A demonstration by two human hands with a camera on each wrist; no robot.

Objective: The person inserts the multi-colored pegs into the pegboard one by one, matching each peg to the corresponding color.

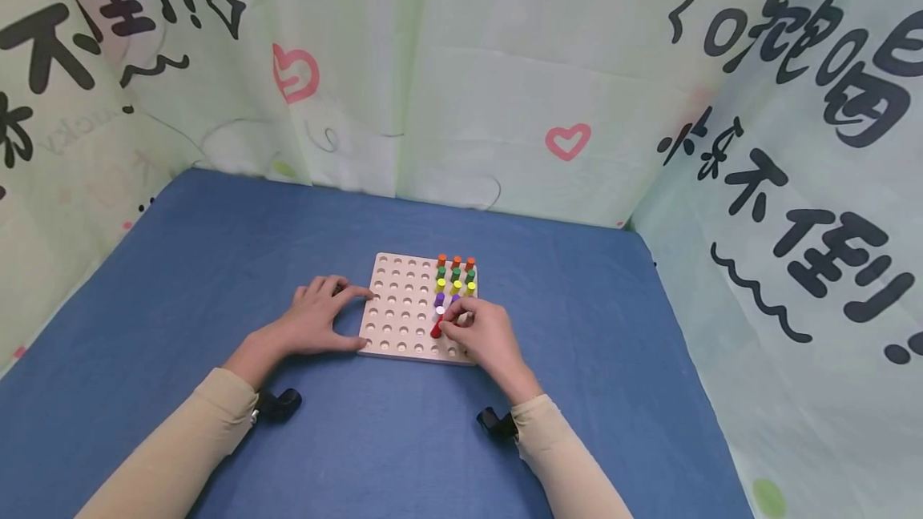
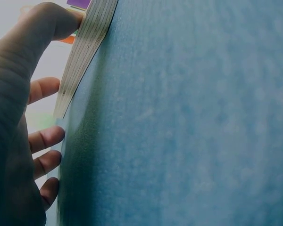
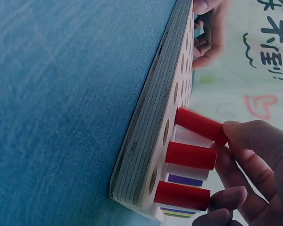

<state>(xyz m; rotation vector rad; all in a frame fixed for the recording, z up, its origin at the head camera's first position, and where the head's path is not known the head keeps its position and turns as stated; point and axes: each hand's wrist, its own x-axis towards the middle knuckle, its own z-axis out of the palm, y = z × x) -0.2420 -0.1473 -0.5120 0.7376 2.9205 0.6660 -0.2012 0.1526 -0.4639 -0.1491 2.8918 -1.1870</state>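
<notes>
A pale wooden pegboard (image 1: 397,304) with rows of round holes lies flat before me. My left hand (image 1: 315,317) has its thumb and index finger spread along the board's left edge, touching it; the other fingers sit off the board in the left wrist view. Between thumb and fingertips, my right hand (image 1: 485,335) pinches a red peg (image 3: 202,126), which leans with its lower end at a hole in the board. Two more red pegs (image 3: 192,156) stand upright beside it, close to the right fingers. Behind them, white pegs (image 3: 188,171) are partly hidden by the right hand.
Rows of orange pegs (image 1: 457,263), green pegs (image 1: 456,275), yellow pegs (image 1: 456,288) and purple pegs (image 1: 440,299) fill the board's right columns. A blue cloth (image 1: 346,431) covers the table. Light curtains (image 1: 461,86) with writing enclose the back and sides.
</notes>
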